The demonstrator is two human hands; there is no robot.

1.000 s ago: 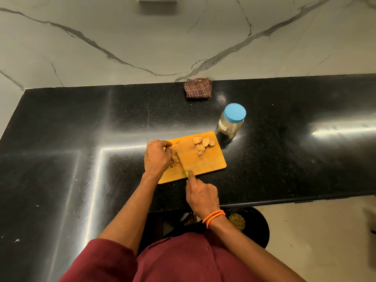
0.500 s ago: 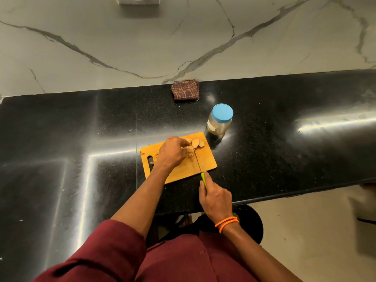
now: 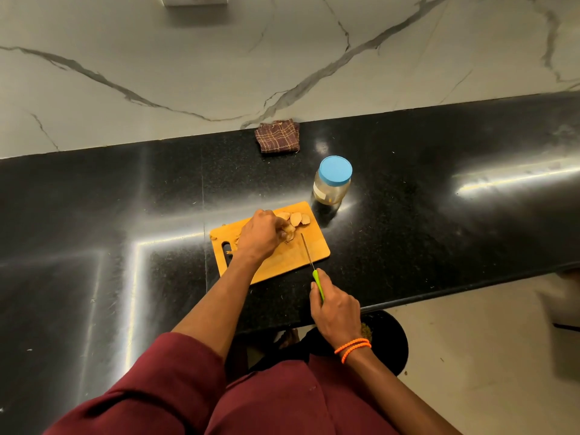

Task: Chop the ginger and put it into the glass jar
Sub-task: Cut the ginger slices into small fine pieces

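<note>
An orange cutting board (image 3: 292,259) lies on the black counter. Pale ginger slices (image 3: 296,218) sit at its far right corner. My left hand (image 3: 262,235) rests over the board and its curled fingers hold ginger pieces at the slice pile. My right hand (image 3: 335,309) grips the green handle of a thin knife (image 3: 307,251), whose blade points away over the board's right side, just right of the ginger. The glass jar (image 3: 332,182) with a blue lid on stands upright just beyond the board's far right corner.
A folded brown checked cloth (image 3: 277,136) lies at the back against the marble wall. The black counter (image 3: 125,199) stretches left and right; its front edge runs just behind my right hand. A black round bin (image 3: 389,340) stands on the floor below.
My left hand has shifted from the board's left side to the ginger slices at the far right. The knife moved right and pulled back off the ginger. The camera view drifted left.
</note>
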